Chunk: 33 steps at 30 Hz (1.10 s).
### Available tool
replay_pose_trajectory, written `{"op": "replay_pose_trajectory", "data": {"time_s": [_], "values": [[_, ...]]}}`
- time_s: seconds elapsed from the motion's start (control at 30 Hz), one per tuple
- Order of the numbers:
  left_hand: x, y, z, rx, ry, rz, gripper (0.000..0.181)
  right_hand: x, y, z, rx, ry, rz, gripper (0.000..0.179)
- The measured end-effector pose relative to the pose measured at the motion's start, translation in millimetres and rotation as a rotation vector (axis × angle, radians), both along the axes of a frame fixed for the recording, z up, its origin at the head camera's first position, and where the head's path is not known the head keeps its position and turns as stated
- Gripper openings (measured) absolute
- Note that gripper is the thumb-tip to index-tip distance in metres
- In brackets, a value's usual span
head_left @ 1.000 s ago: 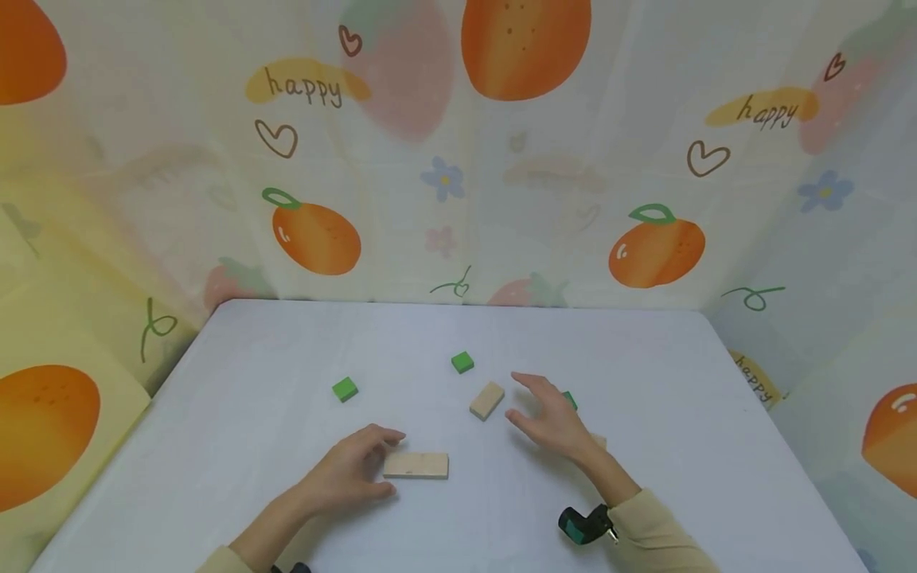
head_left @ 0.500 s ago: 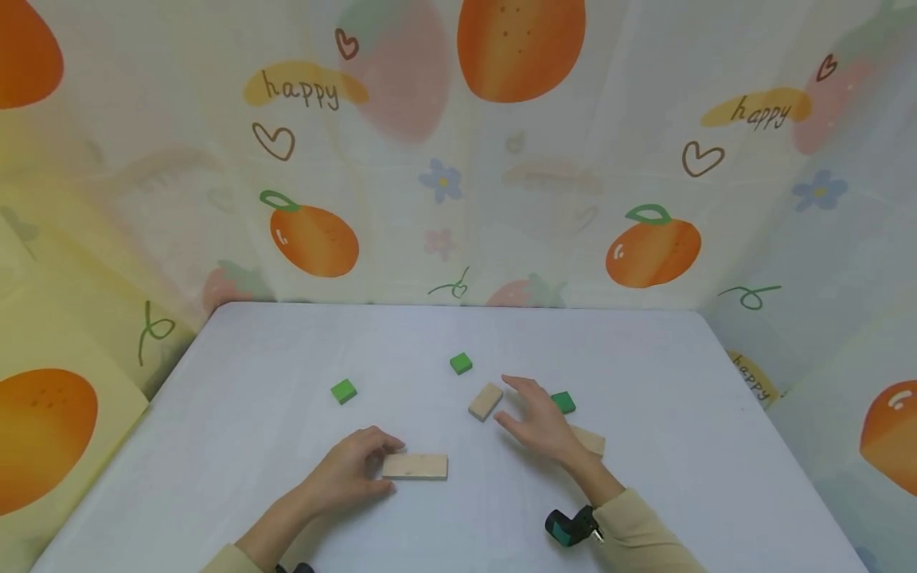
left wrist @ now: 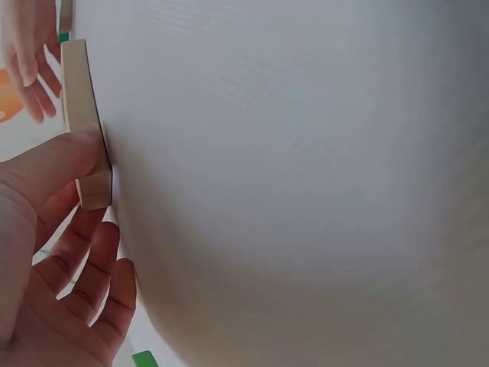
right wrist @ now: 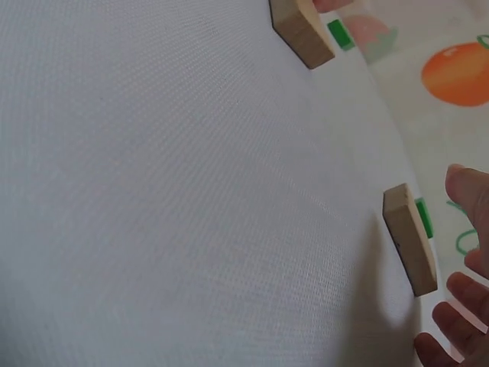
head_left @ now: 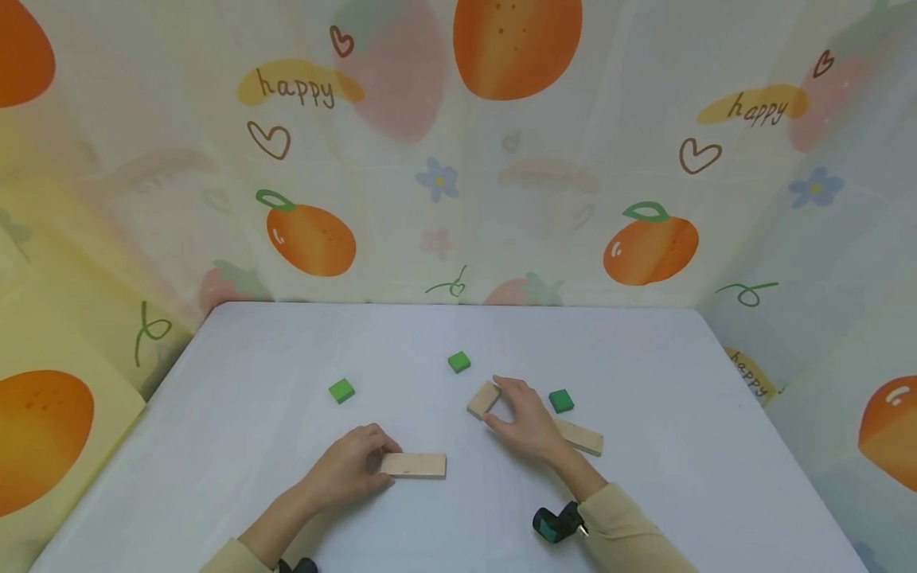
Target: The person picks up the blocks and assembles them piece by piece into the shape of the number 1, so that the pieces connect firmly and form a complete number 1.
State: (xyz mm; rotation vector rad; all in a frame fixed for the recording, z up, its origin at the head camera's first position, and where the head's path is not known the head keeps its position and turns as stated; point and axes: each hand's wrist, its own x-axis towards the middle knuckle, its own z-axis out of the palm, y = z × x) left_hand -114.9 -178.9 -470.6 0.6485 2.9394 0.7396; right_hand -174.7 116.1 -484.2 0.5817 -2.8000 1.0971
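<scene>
- Fruit-printed cloth (head_left: 458, 159) stood behind and at both sides of a white tabletop (head_left: 251, 350), its panels probably hung to screen off the surroundings.
- At the near middle of the tabletop, the left hand (head_left: 349, 465) pinched one end of a long wooden block (head_left: 421, 465) between thumb and fingers; gripping only that end presumably steadied it and kept the rest exposed.
- Just beyond, the right hand (head_left: 528, 426) reached around the right side of a short wooden block (head_left: 483, 399), thumb and fingers parted, likely so the block could fit between them; whether they touched it I could not tell.
- A second long block (head_left: 583, 438) lay flat and slanted, partly hidden behind the right hand, near a dark green block (head_left: 562, 400).
- Two lighter pieces, a left green block (head_left: 341, 391) and a far green block (head_left: 459, 362), lay well apart, perhaps spaced for easy picking up.
- No container showed in any view; every block rested directly on the tabletop.
</scene>
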Motion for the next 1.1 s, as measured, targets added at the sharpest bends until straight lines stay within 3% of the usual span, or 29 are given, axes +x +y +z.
{"op": "replay_pose_trajectory", "data": {"time_s": [0.6, 1.1], "values": [[-1.8, -7.3, 2.3, 0.064, -0.019, -0.058, 0.027, -0.7, -10.1, -0.7, 0.079, -0.014, -0.066, 0.062], [2.8, -8.1, 10.2, 0.075, -0.016, -0.047, 0.029, -2.8, -20.4, -7.5, 0.187, 0.011, -0.177, 0.066]]}}
